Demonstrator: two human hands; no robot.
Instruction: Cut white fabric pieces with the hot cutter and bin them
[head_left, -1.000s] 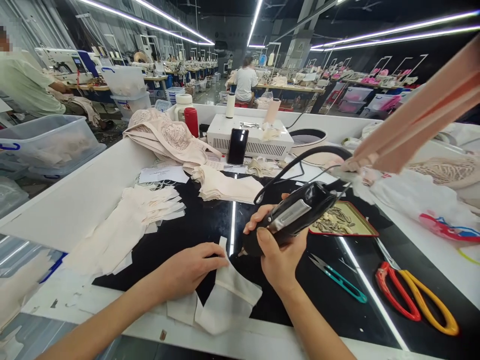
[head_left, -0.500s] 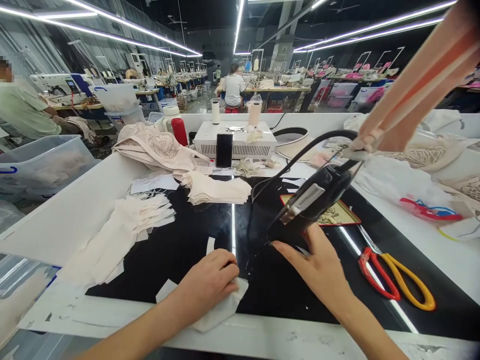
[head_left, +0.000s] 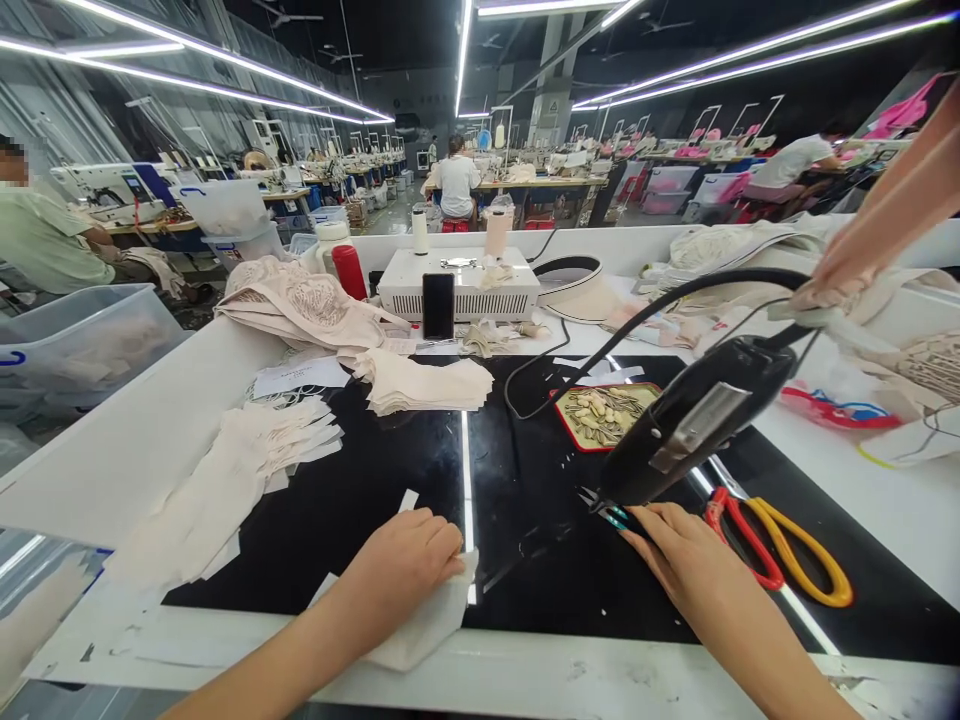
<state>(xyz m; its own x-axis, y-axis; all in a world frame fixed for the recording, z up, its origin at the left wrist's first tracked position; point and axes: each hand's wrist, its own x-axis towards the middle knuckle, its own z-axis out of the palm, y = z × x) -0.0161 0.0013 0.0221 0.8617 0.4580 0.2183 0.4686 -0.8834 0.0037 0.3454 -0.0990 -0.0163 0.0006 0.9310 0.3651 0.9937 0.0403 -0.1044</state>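
My left hand (head_left: 409,565) is closed on a pale cream fabric piece (head_left: 420,630) at the near edge of the black work surface. A small white strip (head_left: 409,500) shows just beyond its knuckles. Between the fingertips of my right hand (head_left: 675,555) is a small pair of thread snips (head_left: 606,508) with teal on it, blades pointing left. Right above that hand hangs a black handheld tool (head_left: 690,425) with a metal plate and a cable, tilted and slung from a pinkish fabric strip (head_left: 885,215). The fingers do not appear to grip this tool.
Large scissors (head_left: 795,545) with red and yellow handles lie at right. A tray (head_left: 607,415) holds small pale pieces. Stacked fabric pieces (head_left: 217,490) lie left, others (head_left: 427,383) farther back. A phone (head_left: 438,306) leans on a white box (head_left: 457,285). People sit at machines beyond.
My right hand has moved right, and the thread snips now show in its fingers. The hanging tool has swung right, uncovering the tray. The left hand stays on the fabric.
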